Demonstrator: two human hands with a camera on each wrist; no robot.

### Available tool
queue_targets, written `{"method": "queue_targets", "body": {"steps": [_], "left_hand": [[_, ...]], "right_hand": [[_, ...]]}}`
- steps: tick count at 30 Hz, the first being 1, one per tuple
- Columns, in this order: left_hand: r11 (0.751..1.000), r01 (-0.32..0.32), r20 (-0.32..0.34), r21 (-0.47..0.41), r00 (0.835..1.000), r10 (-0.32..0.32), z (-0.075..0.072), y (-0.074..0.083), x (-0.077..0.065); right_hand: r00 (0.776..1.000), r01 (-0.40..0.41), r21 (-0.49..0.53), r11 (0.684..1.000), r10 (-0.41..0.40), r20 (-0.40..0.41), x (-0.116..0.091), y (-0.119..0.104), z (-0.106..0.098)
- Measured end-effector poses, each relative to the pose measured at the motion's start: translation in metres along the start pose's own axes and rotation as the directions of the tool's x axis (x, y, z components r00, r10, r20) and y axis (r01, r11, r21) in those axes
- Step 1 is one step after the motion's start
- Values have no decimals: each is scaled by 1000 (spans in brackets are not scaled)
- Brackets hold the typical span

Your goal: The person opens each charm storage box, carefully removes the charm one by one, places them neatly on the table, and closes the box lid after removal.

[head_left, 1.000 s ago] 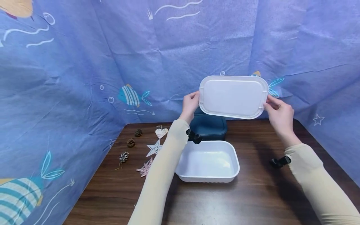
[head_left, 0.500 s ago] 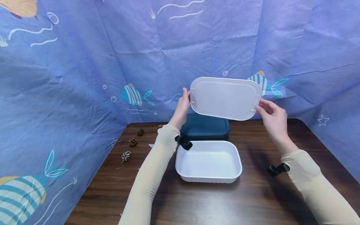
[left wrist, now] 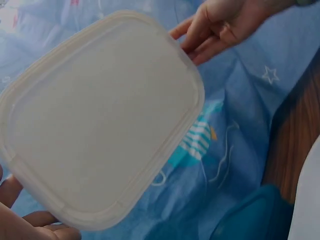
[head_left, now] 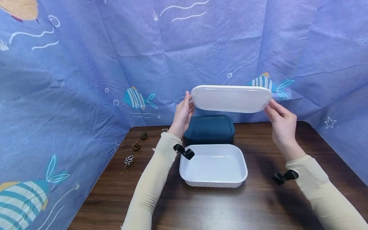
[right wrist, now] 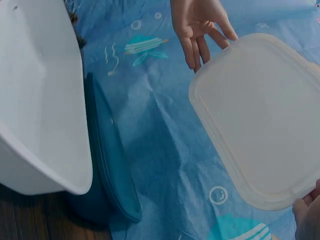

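Note:
A white rectangular lid (head_left: 230,99) with rounded corners is held in the air above the table, tilted so its underside shows. My right hand (head_left: 283,123) pinches its right end between thumb and fingers. At the left end is my left hand (head_left: 181,115), its fingers extended and touching the edge; the right wrist view shows this left hand (right wrist: 200,27) with loosely straight fingers at the lid (right wrist: 260,120) corner. Below the lid stands an open white rectangular container (head_left: 214,164) with nothing inside. Behind it sits a dark blue lidded box (head_left: 211,127).
Pinecones (head_left: 136,146) lie along the left side of the brown wooden table (head_left: 112,198). The left forearm mostly hides other small decorations beside them. A blue fish-patterned cloth (head_left: 172,48) hangs behind and at the sides.
The lid has shifted slightly left and tipped flatter, so it looks narrower. My left hand has moved left and its fingers have loosened from the edge. The white container stays put.

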State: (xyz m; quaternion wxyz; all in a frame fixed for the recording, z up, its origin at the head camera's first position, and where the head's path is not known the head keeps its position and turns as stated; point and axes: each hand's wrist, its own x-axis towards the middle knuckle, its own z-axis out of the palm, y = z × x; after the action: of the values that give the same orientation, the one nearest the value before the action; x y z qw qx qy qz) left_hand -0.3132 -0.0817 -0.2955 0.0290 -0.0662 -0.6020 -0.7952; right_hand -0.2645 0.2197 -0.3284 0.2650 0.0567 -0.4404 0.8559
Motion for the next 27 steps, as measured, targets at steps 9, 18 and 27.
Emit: {"method": "queue_targets", "body": {"steps": [9, 18, 27], "left_hand": [[975, -187, 73, -124, 978, 197, 5, -3, -8], [956, -241, 133, -165, 955, 264, 7, -7, -21], [977, -183, 177, -105, 964, 199, -7, -10, -40]], "right_hand": [[999, 52, 105, 993, -50, -20, -9, 5, 9], [992, 47, 220, 974, -70, 101, -19, 8, 13], [937, -59, -1, 998, 56, 345, -36, 3, 10]]}}
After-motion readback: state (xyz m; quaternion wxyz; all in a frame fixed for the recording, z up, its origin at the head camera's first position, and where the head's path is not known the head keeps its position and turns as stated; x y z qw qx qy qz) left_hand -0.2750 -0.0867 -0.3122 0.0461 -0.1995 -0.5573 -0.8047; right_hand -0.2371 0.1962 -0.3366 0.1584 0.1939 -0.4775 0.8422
